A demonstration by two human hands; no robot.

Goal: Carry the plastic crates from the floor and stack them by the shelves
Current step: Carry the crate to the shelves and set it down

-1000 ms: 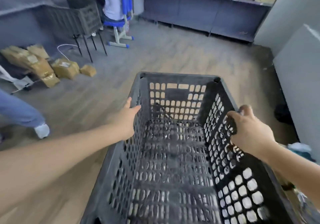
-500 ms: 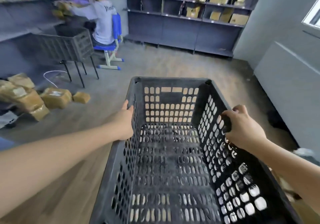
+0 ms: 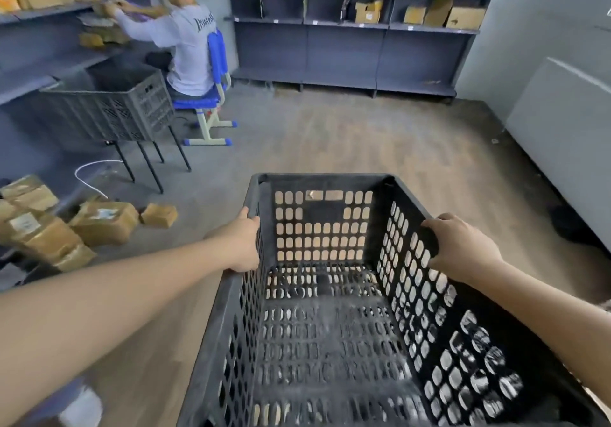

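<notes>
Wood-pattern floor, cardboard parcels piled on it at left, white cable beside black stand legs, blue-footed chair, dark shelving along far wall holding cardboard boxes.

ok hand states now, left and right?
Left hand: closed on the left rim of the black crate.
Right hand: closed on the crate's right rim.
</notes>
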